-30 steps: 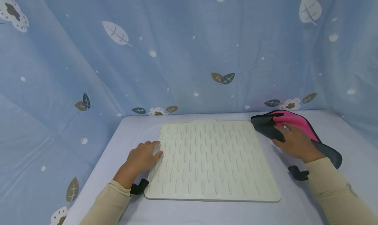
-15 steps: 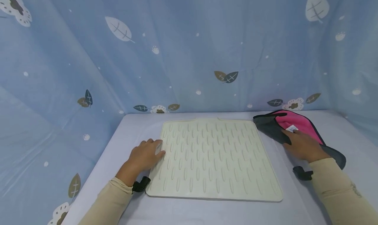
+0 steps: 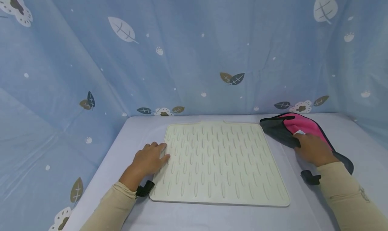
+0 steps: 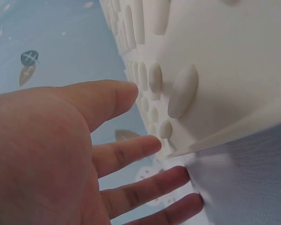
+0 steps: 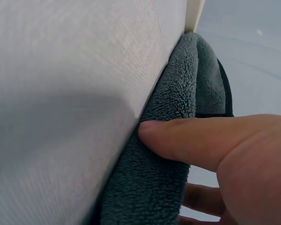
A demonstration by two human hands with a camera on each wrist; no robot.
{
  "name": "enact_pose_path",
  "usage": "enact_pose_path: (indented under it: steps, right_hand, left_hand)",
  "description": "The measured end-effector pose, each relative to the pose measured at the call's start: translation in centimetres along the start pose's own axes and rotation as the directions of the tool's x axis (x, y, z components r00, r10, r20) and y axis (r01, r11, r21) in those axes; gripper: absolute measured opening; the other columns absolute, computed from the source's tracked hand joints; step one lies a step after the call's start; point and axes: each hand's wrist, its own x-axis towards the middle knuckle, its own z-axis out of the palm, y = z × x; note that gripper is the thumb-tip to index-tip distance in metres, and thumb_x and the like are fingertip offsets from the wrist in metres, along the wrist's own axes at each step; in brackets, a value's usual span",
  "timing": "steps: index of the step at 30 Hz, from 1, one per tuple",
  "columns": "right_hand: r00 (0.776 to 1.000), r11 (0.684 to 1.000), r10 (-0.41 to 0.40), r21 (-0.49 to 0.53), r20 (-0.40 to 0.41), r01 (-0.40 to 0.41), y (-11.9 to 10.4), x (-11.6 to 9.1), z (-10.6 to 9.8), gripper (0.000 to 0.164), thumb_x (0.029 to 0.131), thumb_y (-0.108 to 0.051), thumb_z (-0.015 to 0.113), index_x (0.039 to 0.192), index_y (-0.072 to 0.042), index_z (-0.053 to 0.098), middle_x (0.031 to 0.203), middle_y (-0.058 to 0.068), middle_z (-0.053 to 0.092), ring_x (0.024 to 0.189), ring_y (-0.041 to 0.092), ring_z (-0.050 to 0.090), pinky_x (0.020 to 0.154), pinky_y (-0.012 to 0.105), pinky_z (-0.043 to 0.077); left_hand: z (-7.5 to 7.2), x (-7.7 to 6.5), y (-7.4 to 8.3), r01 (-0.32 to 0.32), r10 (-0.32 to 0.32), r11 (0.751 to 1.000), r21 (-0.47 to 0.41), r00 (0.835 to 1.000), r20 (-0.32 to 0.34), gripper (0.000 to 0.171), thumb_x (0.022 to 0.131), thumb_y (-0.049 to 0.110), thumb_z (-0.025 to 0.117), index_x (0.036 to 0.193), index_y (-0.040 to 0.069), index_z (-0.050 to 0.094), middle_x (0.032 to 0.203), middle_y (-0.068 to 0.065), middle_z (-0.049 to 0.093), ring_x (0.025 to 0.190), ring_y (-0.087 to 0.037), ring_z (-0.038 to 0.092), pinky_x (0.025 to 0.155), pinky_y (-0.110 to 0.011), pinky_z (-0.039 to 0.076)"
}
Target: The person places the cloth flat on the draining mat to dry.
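A cream silicone mat (image 3: 218, 163) with rows of raised oval ridges lies flat on the white-covered table. My left hand (image 3: 147, 160) is at its left edge, thumb and index finger reaching over the rim. In the left wrist view the fingers (image 4: 140, 190) are spread and fairly straight beside the ridges. To the right of the mat lies a folded microfibre cloth (image 3: 277, 133), dark grey outside, pink inside, with black edging. My right hand (image 3: 313, 151) pinches its grey fold; the right wrist view shows the thumb (image 5: 173, 138) pressed on the fleecy grey side, other fingers behind it.
The table (image 3: 230, 219) wears a white sheet. A blue curtain (image 3: 188, 55) with leaves and flowers hangs along the back and sides. A small white tag (image 3: 299, 132) shows on the pink side of the cloth. The cloth's far-left corner sits close to the mat's back right corner.
My right hand has drawn back slightly from over the cloth and closed round its grey fold. The left hand stays at the mat's edge. The head view shifted a little at first.
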Motion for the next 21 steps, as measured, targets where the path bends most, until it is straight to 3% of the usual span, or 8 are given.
enact_pose_path:
  steps: [7, 10, 14, 16, 21]
  right_hand:
    - [0.998, 1.0, -0.031, -0.002, -0.061, 0.031, -0.2, -0.1, -0.1, 0.039, 0.087, -0.008, 0.066, 0.119, 0.013, 0.06, 0.112, 0.036, 0.064, 0.099, 0.051, 0.063, 0.083, 0.067, 0.05]
    - [0.997, 1.0, -0.027, 0.012, -0.07, 0.028, -0.4, -0.3, -0.3, 0.032, 0.088, -0.007, 0.064, 0.114, 0.012, 0.062, 0.101, 0.032, 0.067, 0.082, 0.041, 0.064, 0.073, 0.06, 0.053]
    - [0.998, 0.999, -0.012, 0.033, -0.066, 0.014, -0.7, -0.4, -0.6, 0.021, 0.089, -0.007, 0.064, 0.102, 0.009, 0.062, 0.081, 0.019, 0.064, 0.067, 0.026, 0.054, 0.058, 0.046, 0.049]
    - [0.997, 0.999, -0.008, 0.03, -0.082, 0.011, -0.9, -0.4, -0.7, 0.018, 0.089, -0.007, 0.063, 0.099, 0.007, 0.061, 0.079, 0.019, 0.063, 0.067, 0.029, 0.056, 0.058, 0.05, 0.05]
    - [0.98, 1.0, -0.012, 0.025, -0.201, 0.017, -1.3, -0.4, -0.8, 0.021, 0.089, -0.007, 0.06, 0.104, 0.008, 0.061, 0.088, 0.029, 0.066, 0.072, 0.043, 0.062, 0.067, 0.075, 0.046]
  left_hand:
    - [0.0, -0.1, 0.1, 0.009, -0.009, 1.0, -0.005, 1.0, 0.008, 0.056, 0.099, 0.04, 0.059, 0.145, 0.01, 0.052, 0.137, -0.022, 0.056, 0.122, -0.04, 0.055, 0.093, -0.058, 0.049]
    - [0.0, -0.2, 0.1, 0.012, -0.012, 1.0, -0.007, 1.0, 0.013, 0.056, 0.099, 0.041, 0.058, 0.145, 0.01, 0.052, 0.138, -0.022, 0.056, 0.123, -0.04, 0.055, 0.094, -0.058, 0.049]
    - [0.1, -0.3, 0.2, 0.005, -0.005, 1.0, -0.004, 1.0, 0.004, 0.055, 0.099, 0.041, 0.059, 0.145, 0.01, 0.053, 0.136, -0.021, 0.057, 0.121, -0.04, 0.056, 0.092, -0.057, 0.05]
    - [0.1, -0.2, 0.1, 0.003, -0.003, 1.0, 0.002, 1.0, -0.001, 0.055, 0.099, 0.041, 0.059, 0.144, 0.011, 0.053, 0.136, -0.021, 0.058, 0.12, -0.04, 0.056, 0.092, -0.057, 0.05]
    - [0.1, -0.2, 0.1, 0.006, -0.006, 1.0, 0.009, 1.0, -0.001, 0.055, 0.099, 0.042, 0.058, 0.145, 0.011, 0.053, 0.136, -0.021, 0.058, 0.12, -0.04, 0.056, 0.092, -0.057, 0.05]
